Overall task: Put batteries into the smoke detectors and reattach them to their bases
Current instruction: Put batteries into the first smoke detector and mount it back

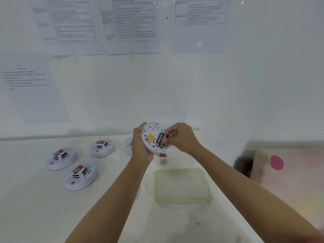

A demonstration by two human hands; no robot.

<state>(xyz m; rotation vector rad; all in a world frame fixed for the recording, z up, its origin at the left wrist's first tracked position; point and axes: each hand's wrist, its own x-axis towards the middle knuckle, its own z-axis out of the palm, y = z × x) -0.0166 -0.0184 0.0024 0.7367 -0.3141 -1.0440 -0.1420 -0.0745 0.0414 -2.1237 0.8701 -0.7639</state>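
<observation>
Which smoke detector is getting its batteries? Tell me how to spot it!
Look above the white table, past the green-rimmed lid. The left hand holds this smoke detector while the right hand pinches its black batteries. Only it shows its back, with a yellow sticker.

Battery in detector: white "EVEREADY" on black. Wall sheets: print blurred, unreadable.
</observation>
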